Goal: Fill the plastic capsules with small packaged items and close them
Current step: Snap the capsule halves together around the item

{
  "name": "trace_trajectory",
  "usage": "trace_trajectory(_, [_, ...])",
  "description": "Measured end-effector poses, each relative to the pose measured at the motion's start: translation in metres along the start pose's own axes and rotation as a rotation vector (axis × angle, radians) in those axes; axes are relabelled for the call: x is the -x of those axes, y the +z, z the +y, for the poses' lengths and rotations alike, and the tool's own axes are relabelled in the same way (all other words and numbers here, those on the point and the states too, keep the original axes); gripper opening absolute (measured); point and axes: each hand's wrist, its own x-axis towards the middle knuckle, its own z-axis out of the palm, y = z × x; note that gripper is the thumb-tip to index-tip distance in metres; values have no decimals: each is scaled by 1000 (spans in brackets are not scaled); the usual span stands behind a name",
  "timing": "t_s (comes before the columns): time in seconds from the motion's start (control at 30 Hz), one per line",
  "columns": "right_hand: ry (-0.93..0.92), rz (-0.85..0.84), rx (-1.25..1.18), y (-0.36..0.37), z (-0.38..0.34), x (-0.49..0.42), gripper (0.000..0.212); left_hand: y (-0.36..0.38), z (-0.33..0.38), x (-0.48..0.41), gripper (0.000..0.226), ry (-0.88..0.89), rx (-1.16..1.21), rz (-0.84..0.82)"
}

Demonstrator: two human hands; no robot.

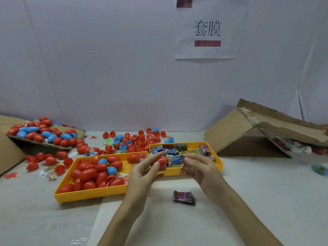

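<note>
My left hand [144, 172] pinches a red plastic capsule [162, 161] between thumb and fingers, held above the front edge of the right yellow tray [219, 163]. That tray holds several small packaged items [179, 150]. My right hand [198, 168] hovers just right of the capsule, fingers loosely curled, and seems to hold a small blue packet [178, 159] at its fingertips. One pink packet [184, 197] lies on the table in front of the trays. The left yellow tray [88, 195] holds several red and blue capsules.
Loose red and blue capsules and halves [134, 139] are scattered behind the trays and at the left. A cardboard flap [44, 137] at the far left carries more capsules. A tipped cardboard box [248, 137] stands at the right. A white wall rises behind.
</note>
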Motion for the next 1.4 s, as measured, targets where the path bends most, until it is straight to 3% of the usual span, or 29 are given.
trace_trajectory(0.23, [11, -6, 79, 1, -1, 1, 34, 1, -2, 2, 52, 31, -11, 54])
trace_trajectory(1.4, [3, -50, 75, 0, -5, 3, 25, 0, -4, 0, 38, 82, -27, 43])
